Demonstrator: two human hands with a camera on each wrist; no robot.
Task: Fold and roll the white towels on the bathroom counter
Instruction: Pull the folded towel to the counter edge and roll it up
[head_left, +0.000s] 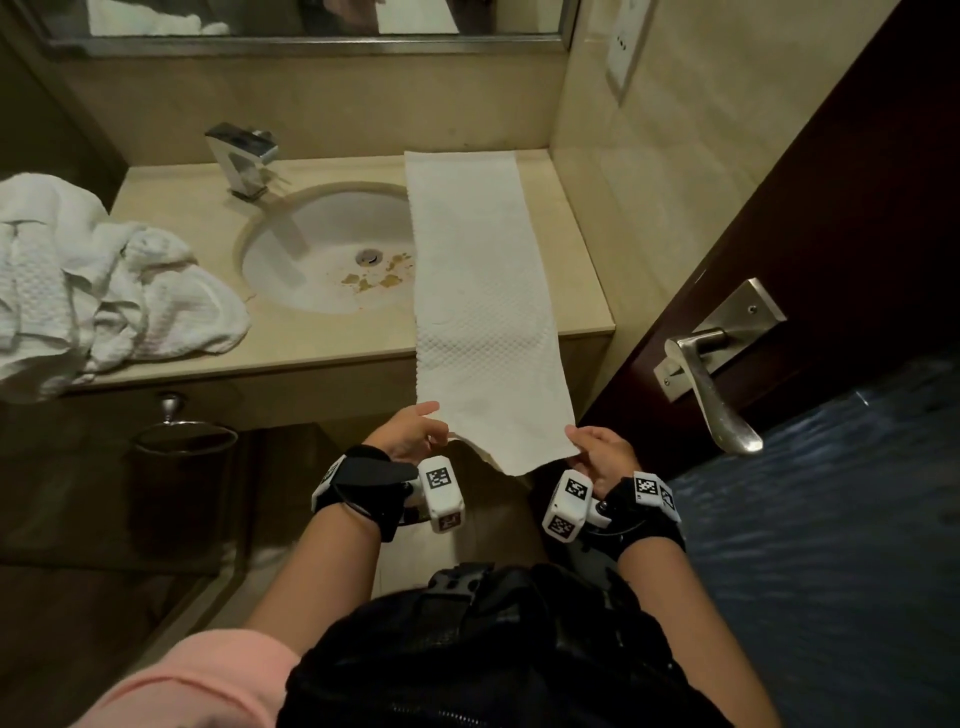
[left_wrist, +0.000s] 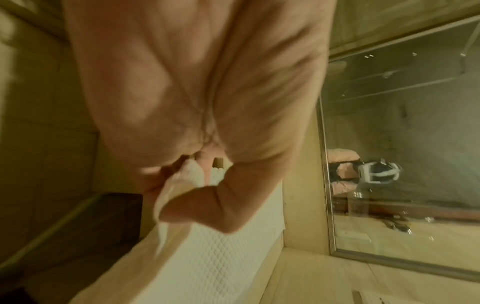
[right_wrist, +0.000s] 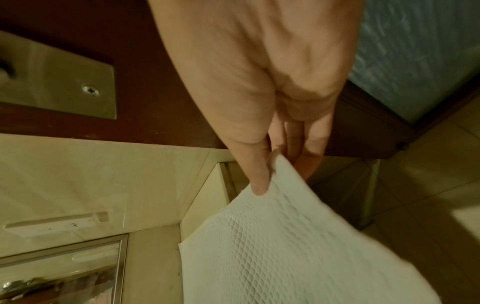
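Note:
A white waffle towel (head_left: 480, 291), folded into a long narrow strip, lies along the right side of the beige counter (head_left: 322, 343), and its near end hangs past the front edge. My left hand (head_left: 415, 431) pinches the near left corner of that towel (left_wrist: 207, 257). My right hand (head_left: 597, 447) pinches the near right corner, thumb on top of the towel (right_wrist: 298, 246). Both hands hold that end in the air in front of the counter. A heap of crumpled white towels (head_left: 93, 280) sits on the counter's left end.
A round white sink (head_left: 332, 249) with brown stains near its drain lies left of the strip, a chrome faucet (head_left: 244, 158) behind it. The dark wooden door (head_left: 810, 218) with a metal lever handle (head_left: 711, 384) stands close on the right. A mirror (head_left: 311, 21) hangs above.

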